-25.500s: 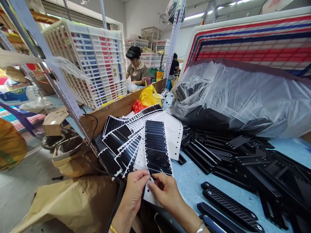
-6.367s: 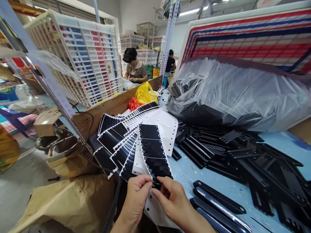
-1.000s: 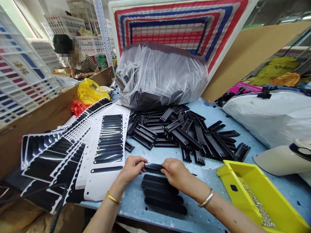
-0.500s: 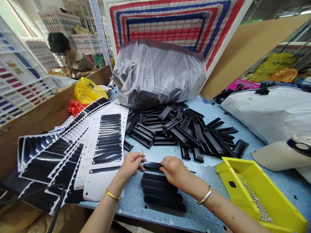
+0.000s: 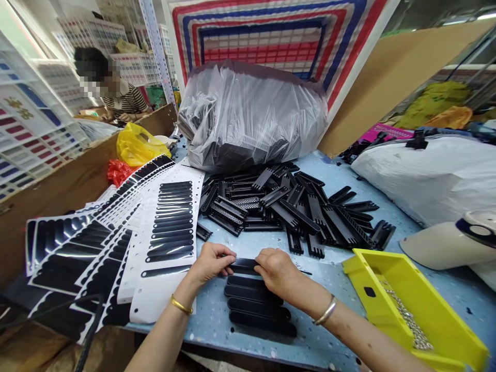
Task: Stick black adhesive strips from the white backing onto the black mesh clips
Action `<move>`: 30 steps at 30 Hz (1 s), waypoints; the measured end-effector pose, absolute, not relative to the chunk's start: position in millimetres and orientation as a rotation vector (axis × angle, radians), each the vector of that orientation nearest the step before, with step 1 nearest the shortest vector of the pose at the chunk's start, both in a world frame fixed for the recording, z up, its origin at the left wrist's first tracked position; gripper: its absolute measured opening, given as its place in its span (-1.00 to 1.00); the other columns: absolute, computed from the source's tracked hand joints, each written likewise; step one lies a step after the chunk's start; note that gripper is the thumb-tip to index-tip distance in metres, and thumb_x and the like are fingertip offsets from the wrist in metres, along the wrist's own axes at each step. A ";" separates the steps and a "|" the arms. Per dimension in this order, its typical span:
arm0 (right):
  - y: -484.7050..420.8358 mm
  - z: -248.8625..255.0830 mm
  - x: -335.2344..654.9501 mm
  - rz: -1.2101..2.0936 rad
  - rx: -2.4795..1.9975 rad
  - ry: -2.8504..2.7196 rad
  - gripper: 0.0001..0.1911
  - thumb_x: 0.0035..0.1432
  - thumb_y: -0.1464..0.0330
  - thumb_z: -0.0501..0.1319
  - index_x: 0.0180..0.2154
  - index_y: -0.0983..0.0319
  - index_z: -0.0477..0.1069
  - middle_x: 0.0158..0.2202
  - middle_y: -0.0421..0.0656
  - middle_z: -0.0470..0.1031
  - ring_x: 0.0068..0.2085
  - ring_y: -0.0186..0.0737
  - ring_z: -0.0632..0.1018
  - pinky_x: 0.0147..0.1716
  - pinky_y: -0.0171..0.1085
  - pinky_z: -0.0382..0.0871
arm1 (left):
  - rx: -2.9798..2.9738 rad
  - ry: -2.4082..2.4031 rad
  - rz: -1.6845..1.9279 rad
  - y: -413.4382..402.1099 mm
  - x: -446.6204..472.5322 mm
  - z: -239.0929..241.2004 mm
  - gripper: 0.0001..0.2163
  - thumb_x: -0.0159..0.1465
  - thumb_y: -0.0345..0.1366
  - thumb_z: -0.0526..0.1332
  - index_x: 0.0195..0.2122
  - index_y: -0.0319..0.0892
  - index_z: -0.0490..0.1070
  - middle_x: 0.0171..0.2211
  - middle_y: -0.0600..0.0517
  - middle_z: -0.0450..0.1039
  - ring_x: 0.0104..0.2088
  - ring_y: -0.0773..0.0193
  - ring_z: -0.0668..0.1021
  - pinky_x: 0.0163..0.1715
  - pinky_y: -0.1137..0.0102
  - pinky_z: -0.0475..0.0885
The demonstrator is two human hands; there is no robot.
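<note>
My left hand (image 5: 211, 262) and my right hand (image 5: 276, 268) pinch the two ends of a long black plastic strip (image 5: 244, 266) lying on the blue table (image 5: 211, 320). Three more such strips (image 5: 258, 307) lie in a row just in front of it, toward me. Left of my hands is a white backing sheet with black stickers (image 5: 166, 227), on top of a fan of similar sticker sheets (image 5: 73, 253). Beyond my hands is a loose pile of black plastic parts (image 5: 294, 206).
A large clear bag full of black parts (image 5: 251, 116) stands behind the pile. A yellow bin (image 5: 411, 305) with a chain in it sits at the right front, a white sack (image 5: 430, 175) beyond it. A co-worker (image 5: 116, 98) sits at the far left behind a cardboard wall (image 5: 77, 181).
Earlier both hands were peeling a sticker from a sheet at the left; the view has since swung right. Over the last second my hands have stayed on the strip with hardly any shift.
</note>
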State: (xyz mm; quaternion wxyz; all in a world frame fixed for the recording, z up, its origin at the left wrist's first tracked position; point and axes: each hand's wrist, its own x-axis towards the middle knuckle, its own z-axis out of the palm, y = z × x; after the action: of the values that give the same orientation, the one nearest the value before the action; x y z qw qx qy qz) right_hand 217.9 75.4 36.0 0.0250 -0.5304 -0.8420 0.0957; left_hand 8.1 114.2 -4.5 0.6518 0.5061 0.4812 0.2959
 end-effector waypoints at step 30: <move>82.9 33.9 233.7 0.571 -1.520 -2.456 -0.89 0.20 0.44 0.29 -0.30 0.22 0.62 -0.33 -0.11 0.62 -0.28 -0.21 0.60 -0.24 -0.33 0.41 | 1.287 1.254 0.666 111.1 22.3 -0.7 -0.82 0.03 -0.20 0.33 -0.48 -0.22 0.60 -0.70 0.12 0.41 -0.66 0.30 0.53 -0.74 0.54 0.24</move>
State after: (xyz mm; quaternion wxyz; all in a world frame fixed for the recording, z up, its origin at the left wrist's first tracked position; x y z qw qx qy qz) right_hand 233.7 82.9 33.9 0.0983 -0.5138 -0.8301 0.1930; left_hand 22.3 111.1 -0.7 0.5750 0.5496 0.5353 0.2842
